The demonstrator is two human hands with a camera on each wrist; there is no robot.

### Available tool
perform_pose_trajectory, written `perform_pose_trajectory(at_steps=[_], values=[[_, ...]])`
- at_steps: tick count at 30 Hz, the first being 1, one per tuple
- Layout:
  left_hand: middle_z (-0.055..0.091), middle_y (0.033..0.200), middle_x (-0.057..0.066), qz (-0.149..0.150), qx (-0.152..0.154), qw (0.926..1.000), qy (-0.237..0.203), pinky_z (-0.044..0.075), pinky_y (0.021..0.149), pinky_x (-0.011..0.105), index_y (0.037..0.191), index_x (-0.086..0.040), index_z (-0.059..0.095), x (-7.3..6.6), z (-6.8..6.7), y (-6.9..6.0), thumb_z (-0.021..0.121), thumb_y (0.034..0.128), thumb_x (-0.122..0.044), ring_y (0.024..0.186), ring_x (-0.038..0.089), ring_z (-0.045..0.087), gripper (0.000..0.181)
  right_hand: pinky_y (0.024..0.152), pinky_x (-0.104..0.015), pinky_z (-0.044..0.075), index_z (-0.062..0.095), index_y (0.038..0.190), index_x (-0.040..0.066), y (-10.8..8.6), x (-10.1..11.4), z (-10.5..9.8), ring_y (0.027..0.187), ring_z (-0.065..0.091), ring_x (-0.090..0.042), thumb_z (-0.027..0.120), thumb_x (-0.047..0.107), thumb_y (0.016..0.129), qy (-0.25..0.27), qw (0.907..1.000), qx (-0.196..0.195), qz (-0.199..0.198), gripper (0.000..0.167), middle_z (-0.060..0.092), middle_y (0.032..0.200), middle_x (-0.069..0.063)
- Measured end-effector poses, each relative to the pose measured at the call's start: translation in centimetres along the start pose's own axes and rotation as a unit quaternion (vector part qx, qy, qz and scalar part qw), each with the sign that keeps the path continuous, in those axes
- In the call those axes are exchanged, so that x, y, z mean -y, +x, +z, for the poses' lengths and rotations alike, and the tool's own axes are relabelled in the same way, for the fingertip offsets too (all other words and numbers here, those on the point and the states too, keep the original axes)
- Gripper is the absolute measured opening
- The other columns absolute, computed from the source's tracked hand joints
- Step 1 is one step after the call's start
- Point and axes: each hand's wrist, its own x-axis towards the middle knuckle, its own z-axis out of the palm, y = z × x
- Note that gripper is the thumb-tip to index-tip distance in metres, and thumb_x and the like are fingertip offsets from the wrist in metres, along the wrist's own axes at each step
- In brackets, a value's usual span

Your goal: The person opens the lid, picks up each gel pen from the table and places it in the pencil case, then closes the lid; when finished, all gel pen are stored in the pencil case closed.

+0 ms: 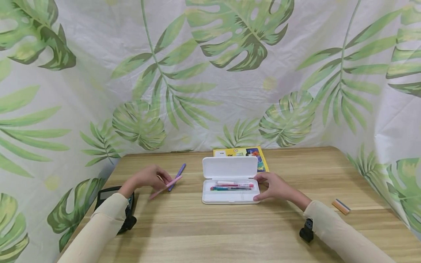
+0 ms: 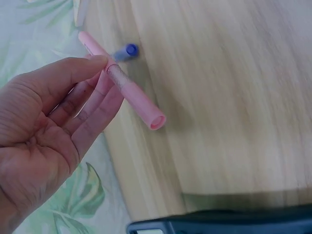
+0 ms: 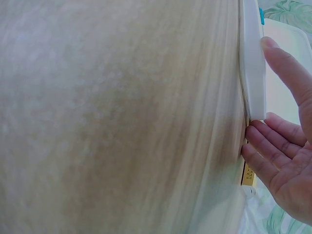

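Observation:
My left hand [image 1: 152,178] pinches a pink pen [image 2: 141,103] between thumb and fingertips, holding it slanted above the table. Below it lies a purple pen [image 1: 181,170]; in the left wrist view it is partly hidden behind the pink one. An open white pencil case [image 1: 210,198] stands at mid-table with its lid [image 1: 230,167] tilted back. Several pens [image 1: 231,186] lie in its rear compartment. At the case's right end, my right hand [image 1: 274,187] holds it, thumb at the front corner and fingers by the back one; in the right wrist view the thumb touches the rim.
Behind the case lies a yellow printed booklet or box [image 1: 263,164]. A dark calculator-like device [image 1: 108,191] is partly covered by the left forearm. A small orange, white and blue block [image 1: 341,206], perhaps an eraser, lies right. Leaf-print cloth [image 1: 197,73] hangs behind the table.

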Motion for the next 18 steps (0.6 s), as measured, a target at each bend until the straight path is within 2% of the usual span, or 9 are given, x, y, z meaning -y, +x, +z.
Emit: perform_pose_trajectory(at_steps=[5, 12, 18], values=[[0.074, 0.098, 0.020, 0.006, 0.024, 0.9996, -0.013, 0.058, 0.068, 0.033, 0.109, 0.007, 0.073, -1.3, 0.4, 0.2, 0.072, 0.0805, 0.006, 0.079, 0.017, 0.067, 0.028, 0.105, -0.053, 0.050, 0.066, 0.120, 0.001, 0.0, -0.1, 0.1, 0.112, 0.061, -0.027, 0.095, 0.030, 0.070, -0.004, 1.0000, -0.003, -0.001, 0.064, 0.069, 0.115, -0.010], [0.074, 0.099, 0.017, 0.032, 0.043, 0.9986, -0.008, 0.057, 0.069, 0.029, 0.107, 0.006, 0.073, -2.9, 1.4, 0.9, 0.071, 0.0795, 0.006, 0.083, 0.016, 0.067, 0.028, 0.104, -0.053, 0.051, 0.066, 0.120, 0.000, 0.1, 0.0, 0.1, 0.111, 0.062, -0.026, 0.094, 0.030, 0.070, -0.010, 0.9999, -0.004, -0.004, 0.065, 0.070, 0.115, -0.011], [0.074, 0.093, 0.012, 0.048, 0.052, 0.9975, 0.002, 0.056, 0.065, 0.031, 0.107, 0.003, 0.075, -4.5, 2.5, 1.8, 0.072, 0.0801, 0.004, 0.077, 0.013, 0.065, 0.027, 0.106, -0.053, 0.050, 0.066, 0.122, 0.002, 0.0, 0.1, 0.0, 0.114, 0.061, -0.026, 0.094, 0.031, 0.070, -0.006, 1.0000, 0.000, 0.008, 0.065, 0.069, 0.118, -0.009]])
